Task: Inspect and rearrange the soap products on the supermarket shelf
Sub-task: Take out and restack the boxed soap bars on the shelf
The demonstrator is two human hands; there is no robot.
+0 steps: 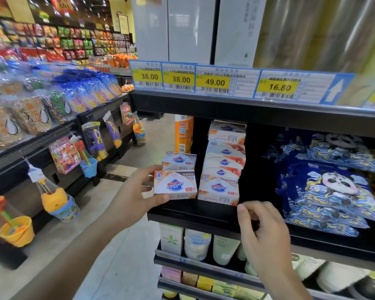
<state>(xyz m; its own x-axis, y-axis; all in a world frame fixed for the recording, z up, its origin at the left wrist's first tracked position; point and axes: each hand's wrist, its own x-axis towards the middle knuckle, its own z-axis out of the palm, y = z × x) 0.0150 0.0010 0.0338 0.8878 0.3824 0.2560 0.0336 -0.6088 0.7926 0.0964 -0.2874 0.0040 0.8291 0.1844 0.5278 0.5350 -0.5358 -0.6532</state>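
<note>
- Head view: nearest to us, our right hand (263, 226) hangs at the front edge of the black shelf (193, 211), fingers loosely curled and holding nothing; we cannot tell whether the fingertips touch the edge.
- Our left hand (136, 191) grips a white soap box (175, 185) at the shelf's front left corner, thumb under its lower edge and fingers at its left side.
- Just behind the held box we see a second soap box (179, 161), lying flat near the left edge.
- Just right of the held box stands a stack of soap boxes (224, 163); its boxes sit slightly askew, and the topmost reaches close to the shelf above.
- An orange bottle (183, 133) stands upright at the back left corner.
- Toward the right end of the shelf lie blue panda-print packs (325, 187), piled.
- Above, we read yellow price tags (214, 82) along the upper shelf's front rail.
</note>
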